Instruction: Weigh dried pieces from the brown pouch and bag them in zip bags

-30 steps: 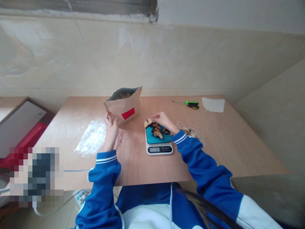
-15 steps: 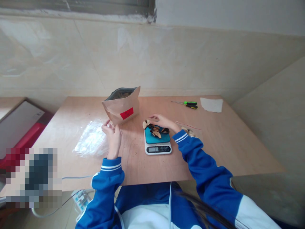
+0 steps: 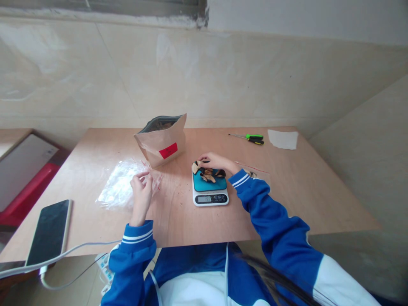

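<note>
A pale tiled wall (image 3: 223, 76) stands behind the wooden table (image 3: 178, 227), where a brown paper bag (image 3: 148, 146) sits upright and open, left of the kitchen scale (image 3: 210, 205). Clear plastic bags (image 3: 114, 187) lie nearer the person, and a phone (image 3: 49, 229) is by the left edge; beyond the scale, towards the right, are a white sheet (image 3: 283, 140) and a screwdriver (image 3: 255, 137). The left hand (image 3: 140, 193) hovers over the plastic, fingers curled slightly apart from the thumb, nothing visible between them. The right hand (image 3: 218, 162) reaches over the scale's platform, fingertips at a pale piece (image 3: 195, 166) on its far left corner; whether they pinch it I cannot tell. The dried slices (image 3: 208, 175) are bunched on the platform. Handling them well probably means moving that overhanging piece inward and lifting the fingers fully clear before trusting the small display (image 3: 206, 199).
</note>
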### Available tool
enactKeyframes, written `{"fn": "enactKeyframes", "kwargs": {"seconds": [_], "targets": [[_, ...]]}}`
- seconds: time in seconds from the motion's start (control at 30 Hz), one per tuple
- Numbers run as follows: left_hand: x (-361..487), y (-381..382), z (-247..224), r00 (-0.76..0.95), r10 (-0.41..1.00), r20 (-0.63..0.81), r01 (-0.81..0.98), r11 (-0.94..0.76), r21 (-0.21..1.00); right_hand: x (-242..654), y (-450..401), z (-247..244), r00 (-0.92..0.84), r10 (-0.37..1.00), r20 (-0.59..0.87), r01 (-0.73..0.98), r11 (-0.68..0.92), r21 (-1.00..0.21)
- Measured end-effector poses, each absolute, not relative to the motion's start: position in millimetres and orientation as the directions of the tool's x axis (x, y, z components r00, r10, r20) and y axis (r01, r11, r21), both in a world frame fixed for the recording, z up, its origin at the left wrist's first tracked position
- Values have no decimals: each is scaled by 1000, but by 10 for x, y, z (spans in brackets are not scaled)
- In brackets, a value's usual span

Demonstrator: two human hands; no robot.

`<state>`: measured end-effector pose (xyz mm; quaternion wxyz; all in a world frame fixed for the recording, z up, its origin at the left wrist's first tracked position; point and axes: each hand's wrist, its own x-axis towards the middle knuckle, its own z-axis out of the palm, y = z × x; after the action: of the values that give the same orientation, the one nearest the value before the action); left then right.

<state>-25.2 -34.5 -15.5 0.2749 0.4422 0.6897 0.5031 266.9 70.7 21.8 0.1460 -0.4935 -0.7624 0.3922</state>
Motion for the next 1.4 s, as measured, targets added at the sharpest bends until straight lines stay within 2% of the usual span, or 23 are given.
{"fn": "enactKeyframes", "kwargs": {"seconds": [0.2, 0.37, 0.53, 0.73, 0.83, 1.0, 1.2, 1.3, 1.4], "targets": [[-606, -628, -164, -404, 911, 79, 467, 131, 875, 2715, 660, 252, -477, 869, -132, 602, 213, -769], [-800, -817, -284, -285, 937, 201, 681, 51, 731, 2805, 667, 230, -456, 882, -122, 616, 213, -759], [-855, -850, -493, -206, 949, 239, 721, -18, 693, 2921, 666, 246, -462, 876, -139, 637, 219, -739], [-898, -880, -624, -124, 971, 203, 743, -45, 668, 3038, 606, 309, -425, 895, -135, 654, 201, -730], [-906, -897, -579, -114, 975, 193, 744, -45, 666, 3108, 483, 351, -335, 939, -76, 649, 172, -741], [-911, -879, -467, -123, 982, 142, 748, -2, 664, 3259, -121, 383, -79, 986, 144, 577, 164, -800], [-865, -885, -256, -145, 979, 142, 706, 2, 708, 3123, -1040, 329, 135, 976, 170, 480, 85, -873], [-706, -939, -54, -167, 963, 210, 687, -39, 726, 2810, -1253, 332, 68, 995, 77, 381, 45, -923], [-456, -1036, 130, -163, 947, 276, 663, -102, 741, 2367, -1278, 363, -119, 993, -12, 279, 22, -960]]}}
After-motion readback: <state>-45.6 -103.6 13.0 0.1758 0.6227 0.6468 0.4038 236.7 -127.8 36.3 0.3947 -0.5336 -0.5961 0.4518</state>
